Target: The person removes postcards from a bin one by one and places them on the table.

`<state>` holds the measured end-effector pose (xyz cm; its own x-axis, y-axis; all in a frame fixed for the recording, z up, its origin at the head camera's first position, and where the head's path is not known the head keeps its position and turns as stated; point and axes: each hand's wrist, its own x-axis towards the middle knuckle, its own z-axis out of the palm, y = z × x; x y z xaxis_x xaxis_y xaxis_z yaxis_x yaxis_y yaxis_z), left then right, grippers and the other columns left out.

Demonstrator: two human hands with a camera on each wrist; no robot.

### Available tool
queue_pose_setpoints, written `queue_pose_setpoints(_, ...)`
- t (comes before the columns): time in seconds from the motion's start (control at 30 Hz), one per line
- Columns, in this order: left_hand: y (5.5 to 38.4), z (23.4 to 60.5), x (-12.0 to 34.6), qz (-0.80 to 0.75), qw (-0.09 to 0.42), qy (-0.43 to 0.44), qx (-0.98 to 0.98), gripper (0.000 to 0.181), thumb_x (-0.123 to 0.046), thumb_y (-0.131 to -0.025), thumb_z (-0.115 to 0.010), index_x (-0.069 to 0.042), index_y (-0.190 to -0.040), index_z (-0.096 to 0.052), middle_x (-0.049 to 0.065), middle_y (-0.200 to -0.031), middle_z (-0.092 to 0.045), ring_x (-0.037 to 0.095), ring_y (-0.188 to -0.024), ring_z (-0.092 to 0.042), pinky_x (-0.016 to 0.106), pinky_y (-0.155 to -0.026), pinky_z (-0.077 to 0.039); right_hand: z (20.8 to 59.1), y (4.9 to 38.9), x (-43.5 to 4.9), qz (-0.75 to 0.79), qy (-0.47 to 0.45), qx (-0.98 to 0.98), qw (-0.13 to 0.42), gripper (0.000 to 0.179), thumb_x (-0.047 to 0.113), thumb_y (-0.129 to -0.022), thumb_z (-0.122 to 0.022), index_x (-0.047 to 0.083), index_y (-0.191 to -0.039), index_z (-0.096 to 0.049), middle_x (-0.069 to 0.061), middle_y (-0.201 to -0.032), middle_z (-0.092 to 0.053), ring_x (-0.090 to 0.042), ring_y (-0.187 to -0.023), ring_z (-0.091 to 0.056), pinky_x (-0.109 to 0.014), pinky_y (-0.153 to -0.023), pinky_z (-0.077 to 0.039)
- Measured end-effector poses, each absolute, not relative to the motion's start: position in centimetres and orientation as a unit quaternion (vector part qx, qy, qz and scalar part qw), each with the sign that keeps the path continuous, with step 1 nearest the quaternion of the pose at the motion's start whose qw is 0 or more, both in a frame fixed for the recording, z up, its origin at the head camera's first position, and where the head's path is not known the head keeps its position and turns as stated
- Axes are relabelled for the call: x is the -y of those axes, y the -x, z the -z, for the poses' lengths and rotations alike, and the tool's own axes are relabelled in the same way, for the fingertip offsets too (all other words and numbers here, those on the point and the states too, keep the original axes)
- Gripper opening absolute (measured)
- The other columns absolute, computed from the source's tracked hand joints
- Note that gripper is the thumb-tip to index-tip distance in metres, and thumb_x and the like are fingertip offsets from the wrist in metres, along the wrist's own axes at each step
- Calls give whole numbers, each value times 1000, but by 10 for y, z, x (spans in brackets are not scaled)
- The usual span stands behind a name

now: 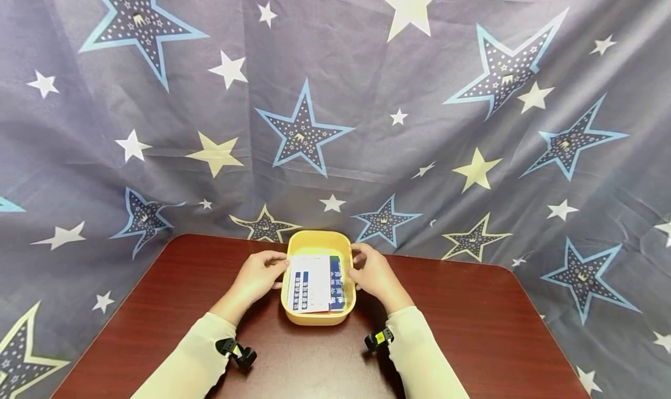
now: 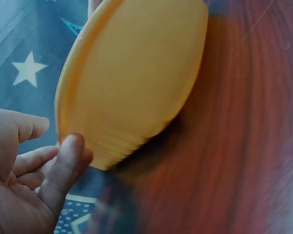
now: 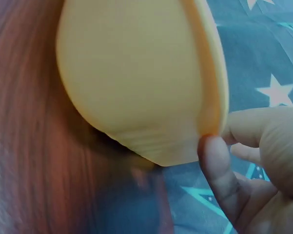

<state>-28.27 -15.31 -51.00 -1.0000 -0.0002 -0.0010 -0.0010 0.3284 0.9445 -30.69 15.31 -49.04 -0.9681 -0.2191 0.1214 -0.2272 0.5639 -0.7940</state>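
Note:
A yellow plastic tub (image 1: 317,319) with rounded corners is between both hands, over the middle of the table. Inside lie a white card (image 1: 317,282) with blue printed labels and, partly under it, a blue card (image 1: 336,291) with white characters. My left hand (image 1: 260,274) holds the tub's left side near the rim. Opposite it, my right hand (image 1: 376,272) grips the right side, its thumb (image 3: 214,158) against the outer wall. Both wrist views show the tub's outer wall (image 2: 141,63) with a ribbed patch and a dark shadow under it.
The reddish-brown wooden table (image 1: 472,323) extends on both sides and toward me. Behind it hangs a grey cloth (image 1: 367,172) printed with stars. Small black devices are strapped at the left wrist (image 1: 236,351) and right wrist (image 1: 378,339).

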Motion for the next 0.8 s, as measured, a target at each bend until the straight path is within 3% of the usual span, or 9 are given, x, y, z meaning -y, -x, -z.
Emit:
queue_pose_setpoints(0.2,281,524,144,-649,-2,21,-761,36,-13,-107,-78,6,-137,-75,26,-128,-80,19,-103,-81,26,-80,-71,488,308,-164,-515,-102,850,-39,59,-7,-92,-82,-4,-148,-64,-21,-105,-68,-20,-68,-71,-43,-62,-72)
queue_pose_setpoints(0.37,282,536,144,-698,20,39,-715,31,-16,-106,-81,6,-128,-75,14,-108,-81,13,-83,-75,24,-69,-66,489,309,-168,-529,-93,840,-69,43,-6,-94,-80,-8,-134,-66,-14,-96,-68,-17,-66,-70,-38,-61,-71)
queue_pose_setpoints(0.5,286,544,144,-731,65,30,-678,31,-20,-110,-76,7,-124,-69,4,-86,-72,11,-66,-63,22,-55,-57,489,310,-169,-537,-91,835,-77,33,-5,-93,-80,-8,-125,-69,-11,-90,-68,-15,-63,-67,-34,-59,-69)
queue_pose_setpoints(0.8,293,554,147,-777,124,16,-618,26,-22,-114,-70,2,-120,-61,-1,-79,-65,9,-62,-58,20,-51,-53,488,310,-169,-541,-75,832,-93,20,-4,-97,-79,-6,-116,-72,-8,-87,-68,-13,-60,-67,-30,-59,-68)
